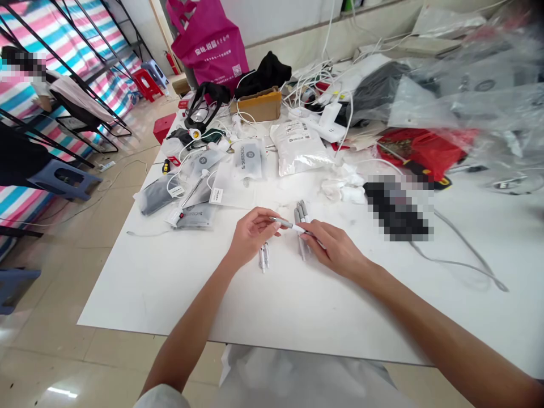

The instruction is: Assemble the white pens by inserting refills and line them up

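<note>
Between my two hands a slim white and grey pen (285, 222) lies almost level above the table. The fingertips of my left hand (255, 235) pinch its grey end. My right hand (334, 246) grips the other end, and its fingers cover part of the barrel. Under my left hand a couple of white pens (264, 259) rest on the table, their upper ends hidden by the hand. Several more grey and white pens (302, 212) lie together beside my right hand, partly behind its fingers.
The white table (170, 294) carries plastic-bagged packets (249, 161), a white padded bag (300, 147), tangled white cables (314, 85) and an orange-brown box (259, 106). Crumpled tissue (346, 184) and a grey cable (463, 262) lie to the right. Another person sits at the far left.
</note>
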`<state>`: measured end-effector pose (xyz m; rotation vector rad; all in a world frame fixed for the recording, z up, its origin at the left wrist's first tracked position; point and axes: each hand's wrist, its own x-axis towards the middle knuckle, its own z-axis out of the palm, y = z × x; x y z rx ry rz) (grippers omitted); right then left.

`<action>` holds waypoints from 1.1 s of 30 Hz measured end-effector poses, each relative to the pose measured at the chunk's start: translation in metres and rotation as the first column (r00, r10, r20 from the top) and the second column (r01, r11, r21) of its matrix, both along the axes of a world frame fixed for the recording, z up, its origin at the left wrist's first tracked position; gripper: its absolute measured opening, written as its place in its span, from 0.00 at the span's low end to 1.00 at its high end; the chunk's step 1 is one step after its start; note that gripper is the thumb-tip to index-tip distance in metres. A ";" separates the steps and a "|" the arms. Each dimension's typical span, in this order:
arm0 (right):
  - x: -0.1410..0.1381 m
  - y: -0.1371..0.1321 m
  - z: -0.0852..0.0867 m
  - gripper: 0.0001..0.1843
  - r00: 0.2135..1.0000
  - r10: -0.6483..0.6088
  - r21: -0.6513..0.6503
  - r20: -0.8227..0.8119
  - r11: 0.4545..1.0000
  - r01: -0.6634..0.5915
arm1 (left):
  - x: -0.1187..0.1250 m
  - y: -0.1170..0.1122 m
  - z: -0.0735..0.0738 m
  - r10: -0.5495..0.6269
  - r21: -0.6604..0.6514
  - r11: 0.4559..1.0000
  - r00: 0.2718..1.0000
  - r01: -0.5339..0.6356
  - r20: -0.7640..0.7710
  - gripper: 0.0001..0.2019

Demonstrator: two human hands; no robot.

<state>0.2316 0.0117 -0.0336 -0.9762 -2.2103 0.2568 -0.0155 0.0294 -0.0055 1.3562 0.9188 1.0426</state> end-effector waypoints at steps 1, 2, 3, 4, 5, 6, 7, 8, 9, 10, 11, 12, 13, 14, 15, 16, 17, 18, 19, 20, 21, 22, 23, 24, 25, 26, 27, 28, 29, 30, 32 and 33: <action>0.000 0.000 0.001 0.13 1.000 0.013 -0.026 -0.006 1.000 -0.013 | 0.001 -0.002 0.000 0.016 0.042 0.999 0.998 -0.014 -0.064 0.14; 0.000 -0.001 0.001 0.13 1.000 0.023 -0.048 -0.018 0.999 -0.024 | 0.000 -0.003 -0.001 0.039 0.097 0.995 0.989 -0.026 -0.140 0.14; 0.001 -0.001 0.001 0.12 0.999 0.029 -0.058 -0.033 0.998 -0.030 | 0.000 -0.003 -0.002 0.062 0.160 0.987 0.974 -0.027 -0.219 0.13; 0.001 -0.001 0.001 0.12 0.999 0.032 -0.058 -0.044 0.998 -0.035 | -0.001 -0.004 -0.002 0.079 0.224 0.975 0.951 -0.011 -0.300 0.12; 0.002 -0.001 0.000 0.11 0.998 0.037 -0.053 -0.049 0.998 -0.039 | -0.003 -0.004 -0.003 0.092 0.281 0.959 0.924 0.017 -0.371 0.12; 0.002 -0.001 0.000 0.11 0.998 0.042 -0.046 -0.047 0.998 -0.044 | -0.004 -0.004 -0.004 0.109 0.330 0.943 0.899 0.041 -0.424 0.14; 0.003 -0.001 -0.001 0.11 0.998 0.047 -0.040 -0.042 0.998 -0.049 | -0.005 -0.004 -0.005 0.124 0.361 0.931 0.880 0.057 -0.459 0.17; 0.003 -0.001 -0.002 0.11 0.998 0.053 -0.032 -0.033 0.998 -0.054 | -0.006 -0.004 -0.006 0.134 0.371 0.927 0.867 0.061 -0.480 0.21; 0.003 -0.001 -0.002 0.11 0.998 0.059 -0.022 -0.020 0.998 -0.060 | -0.006 -0.004 -0.006 0.133 0.362 0.930 0.862 0.062 -0.490 0.24; 0.003 -0.001 -0.003 0.11 0.998 0.063 -0.005 -0.005 0.998 -0.063 | -0.006 -0.003 -0.006 0.126 0.343 0.937 0.863 0.059 -0.490 0.27; 0.004 -0.001 -0.003 0.10 0.998 0.062 0.016 0.007 0.998 -0.062 | -0.007 -0.002 -0.006 0.116 0.323 0.945 0.867 0.054 -0.485 0.28; 0.004 0.000 -0.004 0.10 0.998 0.056 0.033 0.014 0.998 -0.057 | -0.007 -0.002 -0.005 0.108 0.307 0.951 0.873 0.049 -0.476 0.27; 0.005 0.000 -0.004 0.09 0.999 0.049 0.044 0.017 0.998 -0.049 | -0.007 -0.001 -0.004 0.106 0.304 0.952 0.880 0.045 -0.463 0.24; 0.005 0.001 -0.004 0.09 0.999 0.040 0.045 0.014 0.998 -0.041 | -0.008 0.000 -0.003 0.108 0.315 0.948 0.888 0.043 -0.446 0.21; 0.006 0.001 -0.004 0.10 0.999 0.032 0.040 0.009 0.999 -0.032 | -0.008 0.000 -0.002 0.112 0.330 0.943 0.895 0.041 -0.431 0.20; 0.006 0.002 -0.005 0.10 1.000 0.028 0.030 0.004 0.999 -0.028 | -0.007 0.000 -0.001 0.115 0.336 0.941 0.900 0.037 -0.420 0.21; 0.007 0.002 -0.005 0.10 1.000 0.030 0.022 0.004 0.999 -0.031 | -0.007 0.000 -0.001 0.114 0.328 0.944 0.900 0.033 -0.420 0.20; 0.007 0.002 -0.005 0.10 0.999 0.036 0.020 0.008 0.999 -0.036 | -0.007 -0.001 -0.001 0.115 0.308 0.951 0.897 0.025 -0.427 0.18; 0.007 0.003 -0.005 0.10 0.999 0.041 0.025 0.014 0.999 -0.041 | -0.007 -0.001 -0.001 0.121 0.285 0.958 0.891 0.010 -0.438 0.21; 0.007 0.003 -0.005 0.10 0.999 0.046 0.033 0.021 0.998 -0.047 | -0.006 -0.002 -0.001 0.134 0.269 0.963 0.885 -0.010 -0.447 0.24; 0.007 0.003 -0.005 0.10 0.998 0.050 0.043 0.027 0.998 -0.051 | -0.006 -0.002 -0.001 0.139 0.263 0.965 0.884 -0.019 -0.447 0.23; 0.007 0.003 -0.005 0.10 0.998 0.051 0.055 0.029 0.997 -0.052 | -0.005 -0.003 -0.001 0.132 0.269 0.963 0.890 -0.011 -0.436 0.21; 0.007 0.003 -0.005 0.09 0.998 0.050 0.069 0.029 0.996 -0.052 | -0.005 -0.003 0.000 0.120 0.287 0.958 0.902 0.004 -0.415 0.18; 0.007 0.003 -0.005 0.09 0.998 0.048 0.080 0.029 0.995 -0.050 | -0.004 -0.003 0.000 0.107 0.306 0.952 0.913 0.020 -0.393 0.18; 0.007 0.003 -0.005 0.09 0.999 0.046 0.087 0.029 0.995 -0.048 | -0.004 -0.003 0.001 0.099 0.315 0.949 0.921 0.028 -0.378 0.18; 0.007 0.003 -0.005 0.09 0.999 0.044 0.089 0.030 0.995 -0.046 | -0.003 -0.003 0.001 0.096 0.306 0.952 0.921 0.027 -0.378 0.17; 0.008 0.003 -0.006 0.09 0.999 0.043 0.087 0.031 0.995 -0.045 | -0.003 -0.003 0.001 0.099 0.285 0.958 0.913 0.019 -0.395 0.16; 0.008 0.004 -0.006 0.10 0.998 0.043 0.084 0.035 0.995 -0.046 | -0.003 -0.003 0.000 0.109 0.261 0.965 0.900 0.006 -0.422 0.19; 0.008 0.004 -0.006 0.11 0.998 0.045 0.081 0.040 0.996 -0.048 | -0.003 -0.002 0.000 0.115 0.244 0.970 0.886 -0.003 -0.449 0.20; 0.009 0.005 -0.007 0.12 0.998 0.046 0.082 0.044 0.995 -0.049 | -0.003 -0.002 -0.001 0.114 0.238 0.971 0.878 0.000 -0.465 0.19; 0.010 0.006 -0.008 0.13 0.998 0.046 0.091 0.053 0.995 -0.050 | -0.002 -0.002 -0.002 0.101 0.273 0.962 0.884 0.031 -0.457 0.17; 0.010 0.007 -0.008 0.14 0.997 0.043 0.091 0.059 0.995 -0.048 | -0.002 -0.002 -0.002 0.098 0.303 0.952 0.892 0.045 -0.441 0.18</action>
